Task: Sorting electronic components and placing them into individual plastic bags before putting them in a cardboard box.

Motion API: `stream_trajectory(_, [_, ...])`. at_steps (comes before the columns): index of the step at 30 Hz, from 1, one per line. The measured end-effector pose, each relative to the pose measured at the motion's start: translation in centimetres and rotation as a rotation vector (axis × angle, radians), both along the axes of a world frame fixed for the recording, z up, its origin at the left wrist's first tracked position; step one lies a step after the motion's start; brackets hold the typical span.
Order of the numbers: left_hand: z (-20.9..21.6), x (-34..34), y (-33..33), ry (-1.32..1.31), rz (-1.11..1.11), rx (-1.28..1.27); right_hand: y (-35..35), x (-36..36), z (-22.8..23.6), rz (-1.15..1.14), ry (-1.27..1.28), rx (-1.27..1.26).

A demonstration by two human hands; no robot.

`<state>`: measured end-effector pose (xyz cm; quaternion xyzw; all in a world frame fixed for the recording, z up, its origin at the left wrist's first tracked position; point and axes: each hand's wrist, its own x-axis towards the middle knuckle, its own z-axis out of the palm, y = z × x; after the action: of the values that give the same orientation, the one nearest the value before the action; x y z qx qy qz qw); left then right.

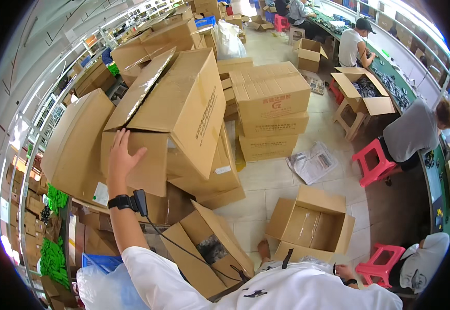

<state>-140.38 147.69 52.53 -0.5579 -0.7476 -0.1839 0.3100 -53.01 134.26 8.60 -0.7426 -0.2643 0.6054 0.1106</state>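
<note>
My left hand (pixel 124 157) lies against the near side of a large cardboard box (pixel 194 98), its fingers stretched upward to the lid's edge and its thumb apart. This box sits high on other cartons, and its top flap stands slightly raised at the left. My right hand (pixel 344 273) hangs low beside my body at the lower right, too small and partly hidden to show its fingers clearly. Nearest to it is an open, seemingly bare-bottomed carton (pixel 312 227) on the floor. Another open carton (pixel 207 253) below my left arm has dark grey contents.
Stacked cartons (pixel 271 103) stand ahead, with plastic sheeting (pixel 312 163) on the floor beside them. Pink stools (pixel 372 163) and seated people line a green workbench (pixel 400 85) at right. A carton of dark parts (pixel 364 90) rests on a stool. Green items (pixel 54 263) fill shelves at left.
</note>
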Motion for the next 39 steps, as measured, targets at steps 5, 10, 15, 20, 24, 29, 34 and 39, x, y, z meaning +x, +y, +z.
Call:
stream_trajectory(5, [2.0, -1.9, 3.4, -0.163, -0.032, -0.495, 0.8, -2.7, 1.7, -0.046, -0.094, -0.013])
stream_trajectory(10, [1.2, 2.1, 4.0, -0.183, 0.012, -0.424, 5.5, -7.7, 3.3, 0.006, -0.066, 0.119])
stream_trajectory(15, [-1.2, 3.3, 1.5, -0.245, 0.056, -0.335, 8.9, -10.3, 4.0, 0.175, -0.097, 0.230])
stream_trajectory(20, [-2.4, 2.4, 0.6, -0.246, 0.070, -0.246, 8.9, -11.5, 5.4, 0.250, -0.106, 0.164])
stream_trajectory(24, [-2.3, 3.0, 0.3, -0.183, 0.065, -0.210, 7.9, -11.6, 5.2, 0.208, -0.086, 0.130])
stream_trajectory(29, [-2.6, 5.5, 0.0, -0.189, 0.085, -0.221, 6.5, -11.7, 4.2, 0.169, -0.054, 0.118])
stream_trajectory(34, [-3.3, 6.3, -1.7, -0.110, 0.059, -0.182, 6.8, -13.4, 4.9, 0.227, -0.095, 0.101])
stream_trajectory(39, [-4.6, 6.9, -3.3, -0.079, 0.024, -0.148, 7.6, -15.2, 5.3, 0.377, -0.137, 0.129])
